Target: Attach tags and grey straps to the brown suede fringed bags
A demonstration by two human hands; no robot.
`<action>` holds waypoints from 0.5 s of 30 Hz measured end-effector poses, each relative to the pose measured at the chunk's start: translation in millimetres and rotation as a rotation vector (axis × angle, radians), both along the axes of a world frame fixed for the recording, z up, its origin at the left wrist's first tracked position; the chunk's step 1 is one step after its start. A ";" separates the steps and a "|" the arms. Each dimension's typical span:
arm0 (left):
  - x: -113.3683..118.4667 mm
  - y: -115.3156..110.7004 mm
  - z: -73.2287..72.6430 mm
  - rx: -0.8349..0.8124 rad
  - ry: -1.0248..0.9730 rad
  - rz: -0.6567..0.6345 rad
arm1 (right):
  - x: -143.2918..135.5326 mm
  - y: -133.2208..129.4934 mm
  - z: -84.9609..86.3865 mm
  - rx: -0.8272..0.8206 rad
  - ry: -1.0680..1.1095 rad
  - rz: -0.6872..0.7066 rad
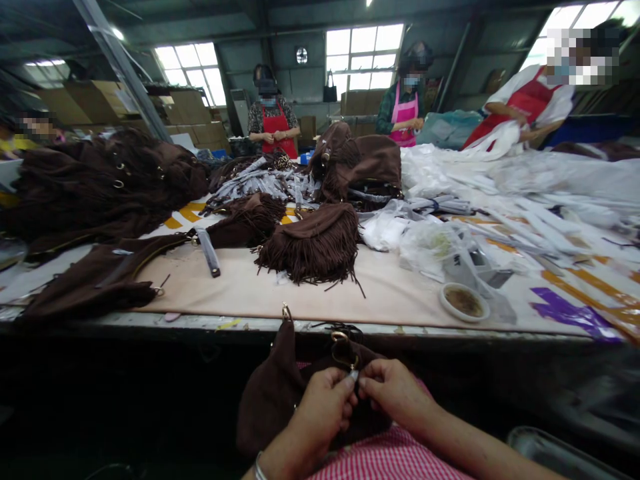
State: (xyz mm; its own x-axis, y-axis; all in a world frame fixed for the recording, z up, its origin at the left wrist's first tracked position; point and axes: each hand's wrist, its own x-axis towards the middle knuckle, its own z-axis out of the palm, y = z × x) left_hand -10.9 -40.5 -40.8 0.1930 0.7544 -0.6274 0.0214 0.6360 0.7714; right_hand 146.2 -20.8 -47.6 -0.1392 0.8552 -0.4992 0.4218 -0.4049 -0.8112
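Observation:
A brown suede-like bag (265, 400) with gold metal rings lies on my lap, below the table edge. My left hand (327, 403) pinches a small pale wrapped end (354, 375) beside a gold clasp (353, 363) on the bag. Close against it, my right hand (393, 390) is closed, with thumb and fingertips at the dark part by the clasp. What exactly lies between the right fingertips is hidden. Above the clasp, a gold ring (340, 337) shows at the bag's edge.
A fringed brown bag (315, 240) lies on the table (240, 293), with a wrapped strap (207, 252) to its left. A large brown pile (100, 180) fills the left side. At right are a round dish (465, 302) and white wrapping (530, 180). Several people stand opposite.

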 end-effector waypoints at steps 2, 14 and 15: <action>-0.5 -1.2 0.2 -0.054 -0.047 0.018 | 1.7 -1.6 -7.2 0.036 -0.025 0.010; -0.3 -9.9 -7.3 -0.141 -0.230 0.105 | -6.5 -5.7 -8.3 0.025 0.088 -0.065; 1.5 -10.9 -8.4 -0.107 -0.187 0.101 | -7.0 -5.9 -9.1 0.017 0.094 -0.073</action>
State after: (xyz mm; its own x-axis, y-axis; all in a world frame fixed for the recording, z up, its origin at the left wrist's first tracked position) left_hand -9.3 -51.4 -49.1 0.2397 0.7067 -0.6656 -0.1834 0.7062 0.6838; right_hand 139.2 -26.7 -56.8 -0.1219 0.8728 -0.4726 0.3135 -0.4180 -0.8527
